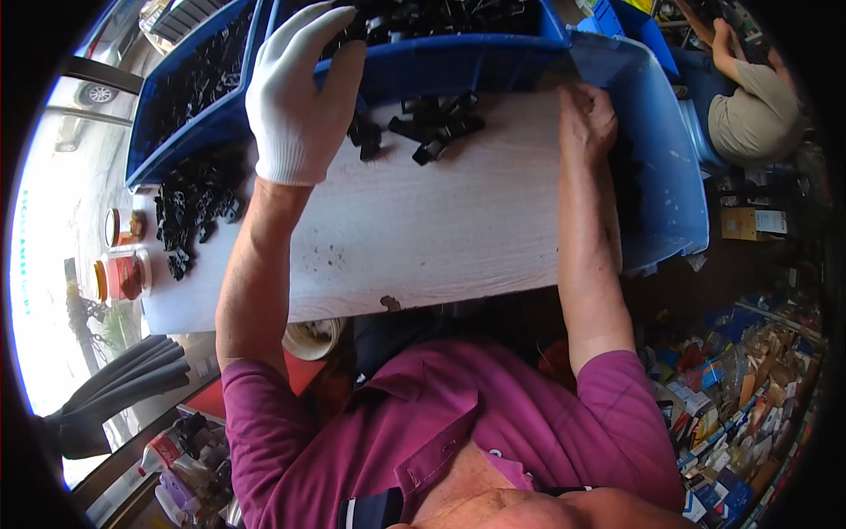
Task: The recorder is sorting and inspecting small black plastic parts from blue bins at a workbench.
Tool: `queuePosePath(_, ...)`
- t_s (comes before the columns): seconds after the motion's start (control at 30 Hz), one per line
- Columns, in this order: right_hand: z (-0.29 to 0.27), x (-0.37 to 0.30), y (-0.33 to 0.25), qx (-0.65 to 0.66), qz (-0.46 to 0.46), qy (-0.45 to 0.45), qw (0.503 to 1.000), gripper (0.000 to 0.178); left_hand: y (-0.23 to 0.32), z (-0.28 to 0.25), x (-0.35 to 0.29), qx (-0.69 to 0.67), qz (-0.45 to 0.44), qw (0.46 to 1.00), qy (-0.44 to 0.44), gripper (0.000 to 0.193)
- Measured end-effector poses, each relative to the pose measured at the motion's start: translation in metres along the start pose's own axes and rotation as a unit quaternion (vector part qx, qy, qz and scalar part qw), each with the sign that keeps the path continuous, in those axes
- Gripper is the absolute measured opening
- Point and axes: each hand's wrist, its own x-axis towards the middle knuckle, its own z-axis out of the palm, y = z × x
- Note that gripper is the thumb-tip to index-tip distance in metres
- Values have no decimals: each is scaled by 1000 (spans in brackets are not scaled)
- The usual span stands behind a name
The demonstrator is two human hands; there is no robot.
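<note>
My left hand [300, 97], in a white knitted glove, is raised over the far left of the white table [423, 229]. Its fingers are stretched out and the thumb stands apart, with nothing in the grasp. My right hand [589, 119] is bare and closed at the table's far right, beside a blue plastic bin [665, 167]. Whatever those fingers hold, if anything, is hidden. Between the hands, by the far edge, lie several small black plastic parts [438, 128]. Another black part [366, 137] lies close to the gloved hand. A heap of similar black pieces [198, 198] covers the table's left side.
Two blue crates full of black parts, a left crate [189, 119] and a far crate [441, 62], border the table. Two jars [122, 275] stand at the left edge. A person [753, 115] is at the far right. Mixed scraps [740, 397] cover the lower right.
</note>
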Motion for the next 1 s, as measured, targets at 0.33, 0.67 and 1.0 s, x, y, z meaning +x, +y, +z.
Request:
queuePosePath(0.33,-5,-8,-18,-22,16,-19,999,41,-37,36,87,176,-20,972,-157,55)
queuePosePath(0.67,0,-10,-9,4,-2,-26,1000,38,-96,126,119,209,-20,915,-345,78)
queuePosePath(1.0,-2,-8,-14,28,35,-28,999,42,-78,137,114,223,-41,891,-394,67)
